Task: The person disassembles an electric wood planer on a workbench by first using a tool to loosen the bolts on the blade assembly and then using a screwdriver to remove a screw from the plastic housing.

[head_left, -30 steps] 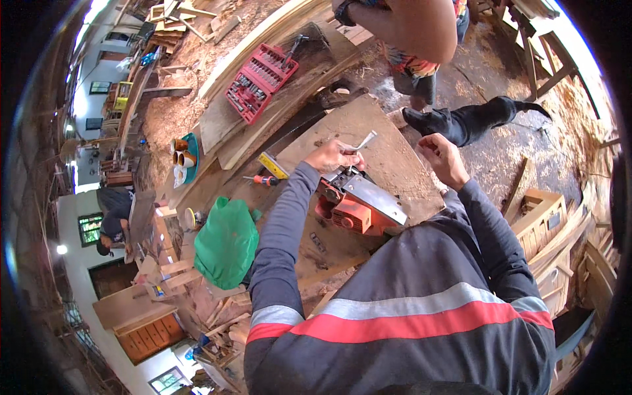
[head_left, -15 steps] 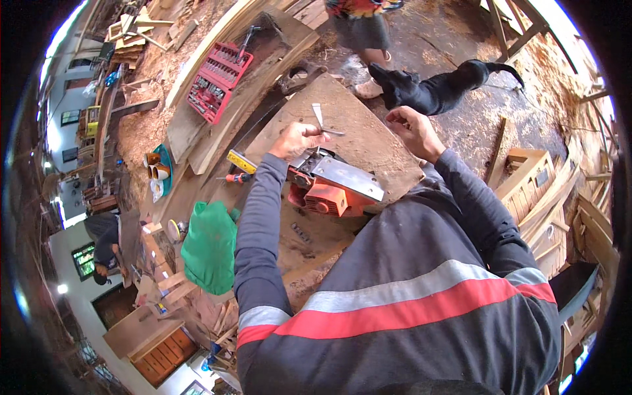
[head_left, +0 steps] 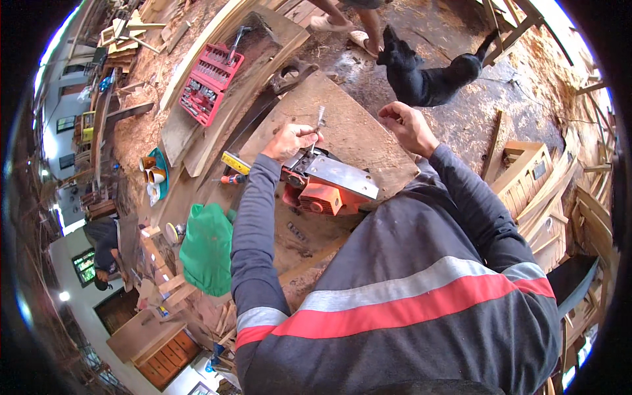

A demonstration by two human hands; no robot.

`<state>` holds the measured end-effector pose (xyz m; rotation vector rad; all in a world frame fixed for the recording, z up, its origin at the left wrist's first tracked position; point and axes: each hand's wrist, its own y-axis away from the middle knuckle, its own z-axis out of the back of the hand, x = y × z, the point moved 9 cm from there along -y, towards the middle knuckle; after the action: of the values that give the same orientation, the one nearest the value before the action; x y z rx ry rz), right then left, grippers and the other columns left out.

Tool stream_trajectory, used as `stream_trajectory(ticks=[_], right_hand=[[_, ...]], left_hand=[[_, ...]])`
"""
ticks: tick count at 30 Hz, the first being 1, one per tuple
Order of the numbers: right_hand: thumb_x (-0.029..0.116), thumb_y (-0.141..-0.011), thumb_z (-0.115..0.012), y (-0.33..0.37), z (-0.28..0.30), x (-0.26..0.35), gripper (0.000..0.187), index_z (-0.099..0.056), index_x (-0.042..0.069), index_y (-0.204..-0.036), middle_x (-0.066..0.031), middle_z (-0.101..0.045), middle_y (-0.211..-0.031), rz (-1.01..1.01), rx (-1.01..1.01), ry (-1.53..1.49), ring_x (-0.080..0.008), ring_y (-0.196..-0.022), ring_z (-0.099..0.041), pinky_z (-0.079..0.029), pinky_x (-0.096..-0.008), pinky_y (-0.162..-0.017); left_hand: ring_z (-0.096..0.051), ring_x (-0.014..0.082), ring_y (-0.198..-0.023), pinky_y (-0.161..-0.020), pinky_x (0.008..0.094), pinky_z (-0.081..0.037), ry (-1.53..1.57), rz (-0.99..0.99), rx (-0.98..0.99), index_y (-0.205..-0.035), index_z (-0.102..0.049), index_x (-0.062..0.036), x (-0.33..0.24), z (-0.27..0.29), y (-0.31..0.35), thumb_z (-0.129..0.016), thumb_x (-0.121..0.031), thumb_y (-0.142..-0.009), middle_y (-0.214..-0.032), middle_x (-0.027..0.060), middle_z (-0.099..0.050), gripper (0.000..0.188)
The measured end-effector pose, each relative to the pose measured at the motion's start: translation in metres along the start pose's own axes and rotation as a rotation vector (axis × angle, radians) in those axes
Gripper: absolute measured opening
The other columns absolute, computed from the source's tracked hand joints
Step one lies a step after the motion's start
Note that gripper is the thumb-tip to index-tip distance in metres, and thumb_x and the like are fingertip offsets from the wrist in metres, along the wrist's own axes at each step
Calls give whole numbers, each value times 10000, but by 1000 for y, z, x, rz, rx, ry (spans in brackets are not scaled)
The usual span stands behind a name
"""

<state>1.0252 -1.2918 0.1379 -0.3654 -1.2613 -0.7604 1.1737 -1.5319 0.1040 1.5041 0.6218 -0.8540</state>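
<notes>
Left hand [head_left: 288, 140] clenched in a grip around a slim metal wrench [head_left: 320, 118], tool now standing nearly upright where half a second ago it leaned over. Just below that grip, touching it, lies the orange electric planer [head_left: 327, 185], flipped so its grey metal sole faces up, resting on the wooden desk [head_left: 355, 128]. Right hand [head_left: 408, 126] now lifted clear, fingers loosely curled on nothing, released, well to the right of the left grip and apart from the planer; earlier much closer in over the tool. Left of the left grip, near the sleeve, a yellow tape measure [head_left: 235, 162] and a red-handled screwdriver [head_left: 230, 179]. Farther down-left, a green bag [head_left: 207, 247]. Up-left beyond the grip, a red socket set case [head_left: 210, 84] lying open on planks. Beyond the right hand, a black dog [head_left: 428, 76] on the sawdust floor, now nearer the top edge than before, with another person's feet [head_left: 342, 26] just past it.
</notes>
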Motion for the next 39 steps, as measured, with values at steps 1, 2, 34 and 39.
stream_trajectory(ticks=[1,2,34,39], right_hand=[[110,-918,-686,-1,1,0,200,-671,-17,-1072,-139,-715,-946,-1,0,8,-188,-870,-667,-530,-332,-792],[110,-918,-686,-1,0,-1,200,-671,-17,-1072,-139,-715,-946,-2,2,9,-188,-870,-667,-530,-332,-792],[453,-1044,-511,-30,-53,39,511,-644,-19,-1187,-111,-706,-978,-25,146,-238,-173,-874,-643,-533,-327,-771],[481,-1020,-552,-38,-77,115,524,-694,-18,-1101,-91,-720,-922,92,486,-100,-137,-768,-670,-528,-293,-621]], left_hand=[[-627,95,-869,-796,260,-502,-26,-2,-58,-1085,-696,19,-2,3,1,-733,-203,-925,-953,15,-678,276],[-631,96,-859,-780,265,-507,-51,-4,-116,-1067,-701,25,-5,6,1,-761,-195,-900,-957,16,-680,282],[-628,94,-731,-694,277,-510,-79,-52,-327,-942,-768,-7,-47,1,17,-838,-197,-809,-801,9,-717,242],[-641,93,-723,-681,302,-517,-379,-30,-355,-931,-774,-4,-77,-19,38,-811,-113,-785,-775,74,-738,185]])
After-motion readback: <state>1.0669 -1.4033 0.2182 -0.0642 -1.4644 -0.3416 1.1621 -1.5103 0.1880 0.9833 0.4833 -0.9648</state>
